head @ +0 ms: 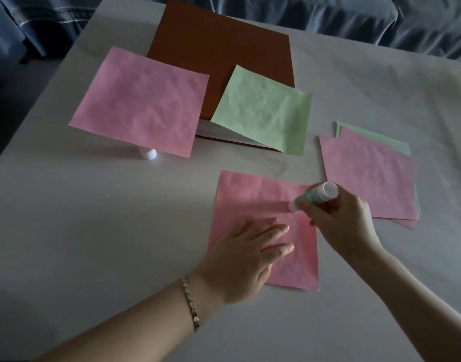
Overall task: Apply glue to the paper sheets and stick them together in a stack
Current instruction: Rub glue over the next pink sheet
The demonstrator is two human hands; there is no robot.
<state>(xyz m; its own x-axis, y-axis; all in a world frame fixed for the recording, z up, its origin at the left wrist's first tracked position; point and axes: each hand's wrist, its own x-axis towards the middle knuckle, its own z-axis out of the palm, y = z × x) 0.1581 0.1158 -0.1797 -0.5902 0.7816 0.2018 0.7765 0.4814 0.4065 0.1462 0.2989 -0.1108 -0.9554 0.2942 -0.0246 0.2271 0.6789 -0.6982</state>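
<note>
Well, white-covered tabletop (93, 231) w/ pink square paper sheet (252, 202) lying front-ctr. Left hand (247, 254) flat, fingers straight, pressing sheet; right hand (341, 220) grips green-white glue stick (320, 193), tip on sheet's upper right.

Single head-worn view, looking forward and steeply down at close range.

The wide-angle camera sits above and behind both forearms (135, 317), which enter from the lower edge. The fingers (276, 228) of the left hand (239, 259) lie near the frame's centre over the white, creased tabletop (93, 231). Its far edge and the blue-grey draped fabric (328, 17) beyond the fingers close the top.
</note>
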